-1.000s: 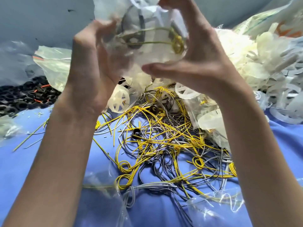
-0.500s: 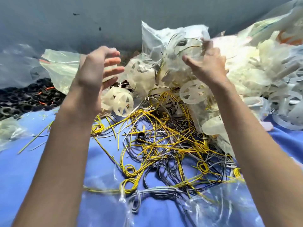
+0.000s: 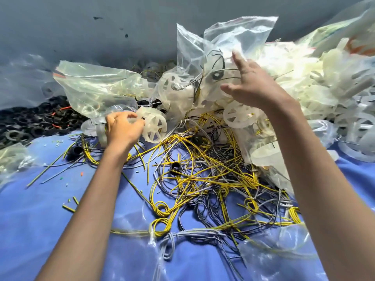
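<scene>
Left hand takes a spool from the edge of the pile while the right hand stays spread over the bag.

The left hand (image 3: 121,131) has its fingers and thumb curled onto the white spoked spool (image 3: 155,128). The spool lies on its side at the near left edge of the heap, one spoked end facing the camera, just right of the knuckles. This is the nearer hand by far, so any lift would come towards the person and clear of the yellow and grey wires (image 3: 203,169) tangled on the blue tabletop (image 3: 30,209). The right hand (image 3: 257,86) is raised, fingers straight and fanned, holding nothing. It is at the clear bag (image 3: 239,35), well apart from the spool, but I cannot tell whether it touches the bag.
</scene>
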Action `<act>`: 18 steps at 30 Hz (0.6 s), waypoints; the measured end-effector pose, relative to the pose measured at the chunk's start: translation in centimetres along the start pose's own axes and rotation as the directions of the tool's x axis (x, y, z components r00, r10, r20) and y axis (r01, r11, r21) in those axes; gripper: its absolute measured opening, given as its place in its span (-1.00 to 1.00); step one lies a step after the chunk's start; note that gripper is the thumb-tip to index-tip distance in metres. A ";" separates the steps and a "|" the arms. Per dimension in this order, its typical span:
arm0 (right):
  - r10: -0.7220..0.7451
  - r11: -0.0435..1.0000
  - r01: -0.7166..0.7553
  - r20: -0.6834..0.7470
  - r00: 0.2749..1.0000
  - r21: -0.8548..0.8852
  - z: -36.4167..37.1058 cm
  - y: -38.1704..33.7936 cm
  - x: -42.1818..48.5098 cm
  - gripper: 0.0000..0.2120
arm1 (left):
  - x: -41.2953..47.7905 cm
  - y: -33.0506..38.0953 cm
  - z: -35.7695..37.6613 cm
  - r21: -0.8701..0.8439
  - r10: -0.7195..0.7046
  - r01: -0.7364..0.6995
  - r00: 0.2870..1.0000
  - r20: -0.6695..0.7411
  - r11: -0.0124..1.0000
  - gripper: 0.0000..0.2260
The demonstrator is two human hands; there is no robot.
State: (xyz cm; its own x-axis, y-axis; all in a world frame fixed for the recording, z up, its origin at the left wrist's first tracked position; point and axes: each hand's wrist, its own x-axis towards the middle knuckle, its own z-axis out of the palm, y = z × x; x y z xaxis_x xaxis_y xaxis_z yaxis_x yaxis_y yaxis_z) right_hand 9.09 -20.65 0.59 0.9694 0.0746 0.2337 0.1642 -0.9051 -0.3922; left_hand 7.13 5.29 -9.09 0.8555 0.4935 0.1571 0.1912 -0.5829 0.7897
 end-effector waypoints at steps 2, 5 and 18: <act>0.007 1.000 -0.007 0.012 1.000 -0.013 -0.3 -0.3 -0.7 -0.20 | 0.1 -0.6 0.3 0.055 0.021 -0.023 0.999 0.034 0.998 -0.67; -0.036 0.999 0.039 -0.075 0.997 0.032 -0.6 -0.8 -2.1 -0.22 | 0.4 -0.9 0.3 0.072 0.010 -0.010 1.000 0.008 0.997 -0.64; -0.133 0.898 0.235 -0.280 0.951 0.373 -2.8 -0.4 -4.7 -0.63 | 1.8 1.0 -0.6 0.203 0.212 -0.198 0.976 -0.049 0.959 -0.59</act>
State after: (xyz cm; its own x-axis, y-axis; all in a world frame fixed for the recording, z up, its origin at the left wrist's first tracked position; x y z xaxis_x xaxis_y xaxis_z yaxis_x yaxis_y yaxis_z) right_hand 3.97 -21.84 2.11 0.8487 0.0737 0.5237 0.4434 -0.6388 -0.6288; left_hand 8.58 5.96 -7.67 0.8518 0.3900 0.3497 0.1118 -0.7875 0.6060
